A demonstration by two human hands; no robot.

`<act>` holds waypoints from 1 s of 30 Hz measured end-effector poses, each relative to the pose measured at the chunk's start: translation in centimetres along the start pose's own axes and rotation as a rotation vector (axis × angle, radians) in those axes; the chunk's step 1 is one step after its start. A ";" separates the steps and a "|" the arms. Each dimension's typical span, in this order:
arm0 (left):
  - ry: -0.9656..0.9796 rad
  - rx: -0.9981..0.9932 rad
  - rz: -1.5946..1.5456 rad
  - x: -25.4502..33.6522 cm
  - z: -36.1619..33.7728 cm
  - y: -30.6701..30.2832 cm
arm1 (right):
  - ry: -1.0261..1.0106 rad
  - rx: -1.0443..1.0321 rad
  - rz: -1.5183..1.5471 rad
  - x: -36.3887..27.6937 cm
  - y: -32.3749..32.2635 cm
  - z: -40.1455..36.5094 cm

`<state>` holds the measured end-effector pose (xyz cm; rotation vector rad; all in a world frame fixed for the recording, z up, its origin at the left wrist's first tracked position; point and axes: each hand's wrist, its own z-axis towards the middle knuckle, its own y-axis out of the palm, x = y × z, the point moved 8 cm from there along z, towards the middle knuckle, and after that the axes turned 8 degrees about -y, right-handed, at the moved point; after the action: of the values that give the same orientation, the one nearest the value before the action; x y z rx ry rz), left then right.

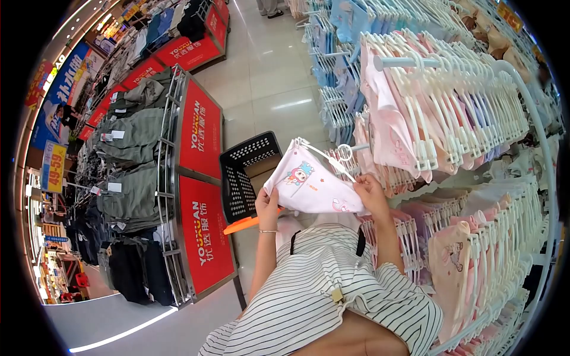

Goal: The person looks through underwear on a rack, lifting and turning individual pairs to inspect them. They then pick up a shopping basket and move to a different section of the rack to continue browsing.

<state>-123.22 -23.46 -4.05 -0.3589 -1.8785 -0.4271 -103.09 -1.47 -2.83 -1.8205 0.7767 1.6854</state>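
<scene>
A pair of pale pink underpants point(314, 193) with a cartoon figure in a blue hat printed on the front is stretched out before me. Its white plastic hanger point(323, 159) is still attached along the top edge, the hook loop at the upper right. My left hand point(266, 203) pinches the fabric at the left side. At the right side my right hand point(372, 196) grips the other edge, close to the hanger's end. Behind the garment, to the left, stands a black shopping basket point(249, 155) with an orange handle point(240, 225).
Racks of hanging pink underpants point(445, 107) fill the right side, with a white metal rail point(525, 95) curving around them. Blue garments point(344, 71) hang farther back. Trousers point(133, 178) on a stand with red sign panels point(202, 222) line the left. A tiled aisle point(261, 77) runs between.
</scene>
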 end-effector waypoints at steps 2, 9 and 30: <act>-0.053 -0.066 0.013 -1.1 0.0 0.4 | -0.014 0.009 -0.058 0.9 -0.8 0.2; -0.116 -0.149 0.126 -2.2 -0.1 0.8 | -0.185 0.231 -0.596 1.6 -4.4 0.9; -0.149 -0.163 0.097 -3.7 0.1 0.3 | -1.212 0.909 -0.837 -19.3 -0.5 -8.6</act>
<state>-121.93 -23.26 -7.54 -0.6028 -1.9657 -0.5012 -97.83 -6.32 17.08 -0.2190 0.0959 1.1700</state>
